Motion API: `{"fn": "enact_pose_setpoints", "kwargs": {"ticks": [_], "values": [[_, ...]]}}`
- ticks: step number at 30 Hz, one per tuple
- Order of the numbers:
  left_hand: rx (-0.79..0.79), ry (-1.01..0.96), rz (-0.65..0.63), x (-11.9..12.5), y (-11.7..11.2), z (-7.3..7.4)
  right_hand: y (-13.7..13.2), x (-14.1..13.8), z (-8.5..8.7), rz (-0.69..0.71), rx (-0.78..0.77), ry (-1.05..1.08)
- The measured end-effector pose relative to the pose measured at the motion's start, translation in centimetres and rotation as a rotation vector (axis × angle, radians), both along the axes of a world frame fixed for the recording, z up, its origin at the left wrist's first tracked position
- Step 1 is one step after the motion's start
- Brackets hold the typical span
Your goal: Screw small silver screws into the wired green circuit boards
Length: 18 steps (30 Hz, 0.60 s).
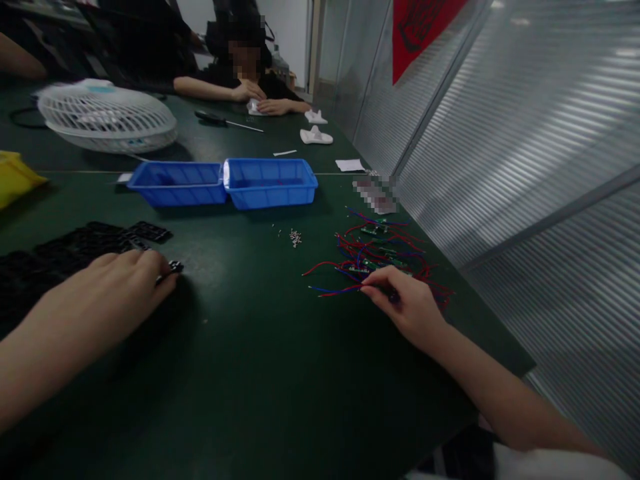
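Note:
My left hand (120, 283) is closed on a small black plastic part (175, 267), whose end sticks out past my fingertips. Beside and behind that hand lies a pile of flat black plastic parts (70, 250). On the right, my right hand (403, 297) pinches wires at the near edge of a heap of small green circuit boards (375, 229) with red and blue wires (333, 291). Its thumb and forefinger meet on the wires; whether a board is under the palm is hidden. A small cluster of screws (295, 237) lies between my hands.
Two blue bins (273, 193) stand beyond the screws. Further back are a white fan (107, 120), a screwdriver (227, 122) and white plastic pieces (316, 136). A co-worker's hands (260, 100) hold a white piece. A ribbed partition (540, 167) borders the table's right side.

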<state>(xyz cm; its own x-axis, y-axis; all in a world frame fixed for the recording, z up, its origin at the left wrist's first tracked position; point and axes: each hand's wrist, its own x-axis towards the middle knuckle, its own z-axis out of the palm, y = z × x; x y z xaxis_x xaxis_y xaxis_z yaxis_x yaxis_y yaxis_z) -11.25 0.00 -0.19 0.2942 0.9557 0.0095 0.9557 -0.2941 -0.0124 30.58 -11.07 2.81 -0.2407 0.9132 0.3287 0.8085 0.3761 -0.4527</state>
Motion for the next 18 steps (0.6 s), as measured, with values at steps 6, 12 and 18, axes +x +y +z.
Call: {"fn": "enact_pose_setpoints", "kwargs": {"ticks": [6, 12, 18], "values": [[-0.103, -0.089, -0.303, 7.3, -1.4, 1.6, -0.5, -2.1, -0.8, 0.118, -0.087, 0.033], [-0.098, -0.424, -0.363, 10.3, -3.9, -0.5, -1.0, -2.5, -2.2, 0.199, -0.158, 0.004], [-0.098, -0.439, -0.324, 9.5, -4.8, -1.3, -0.8, -2.6, -2.6, 0.348, 0.017, 0.045]]}}
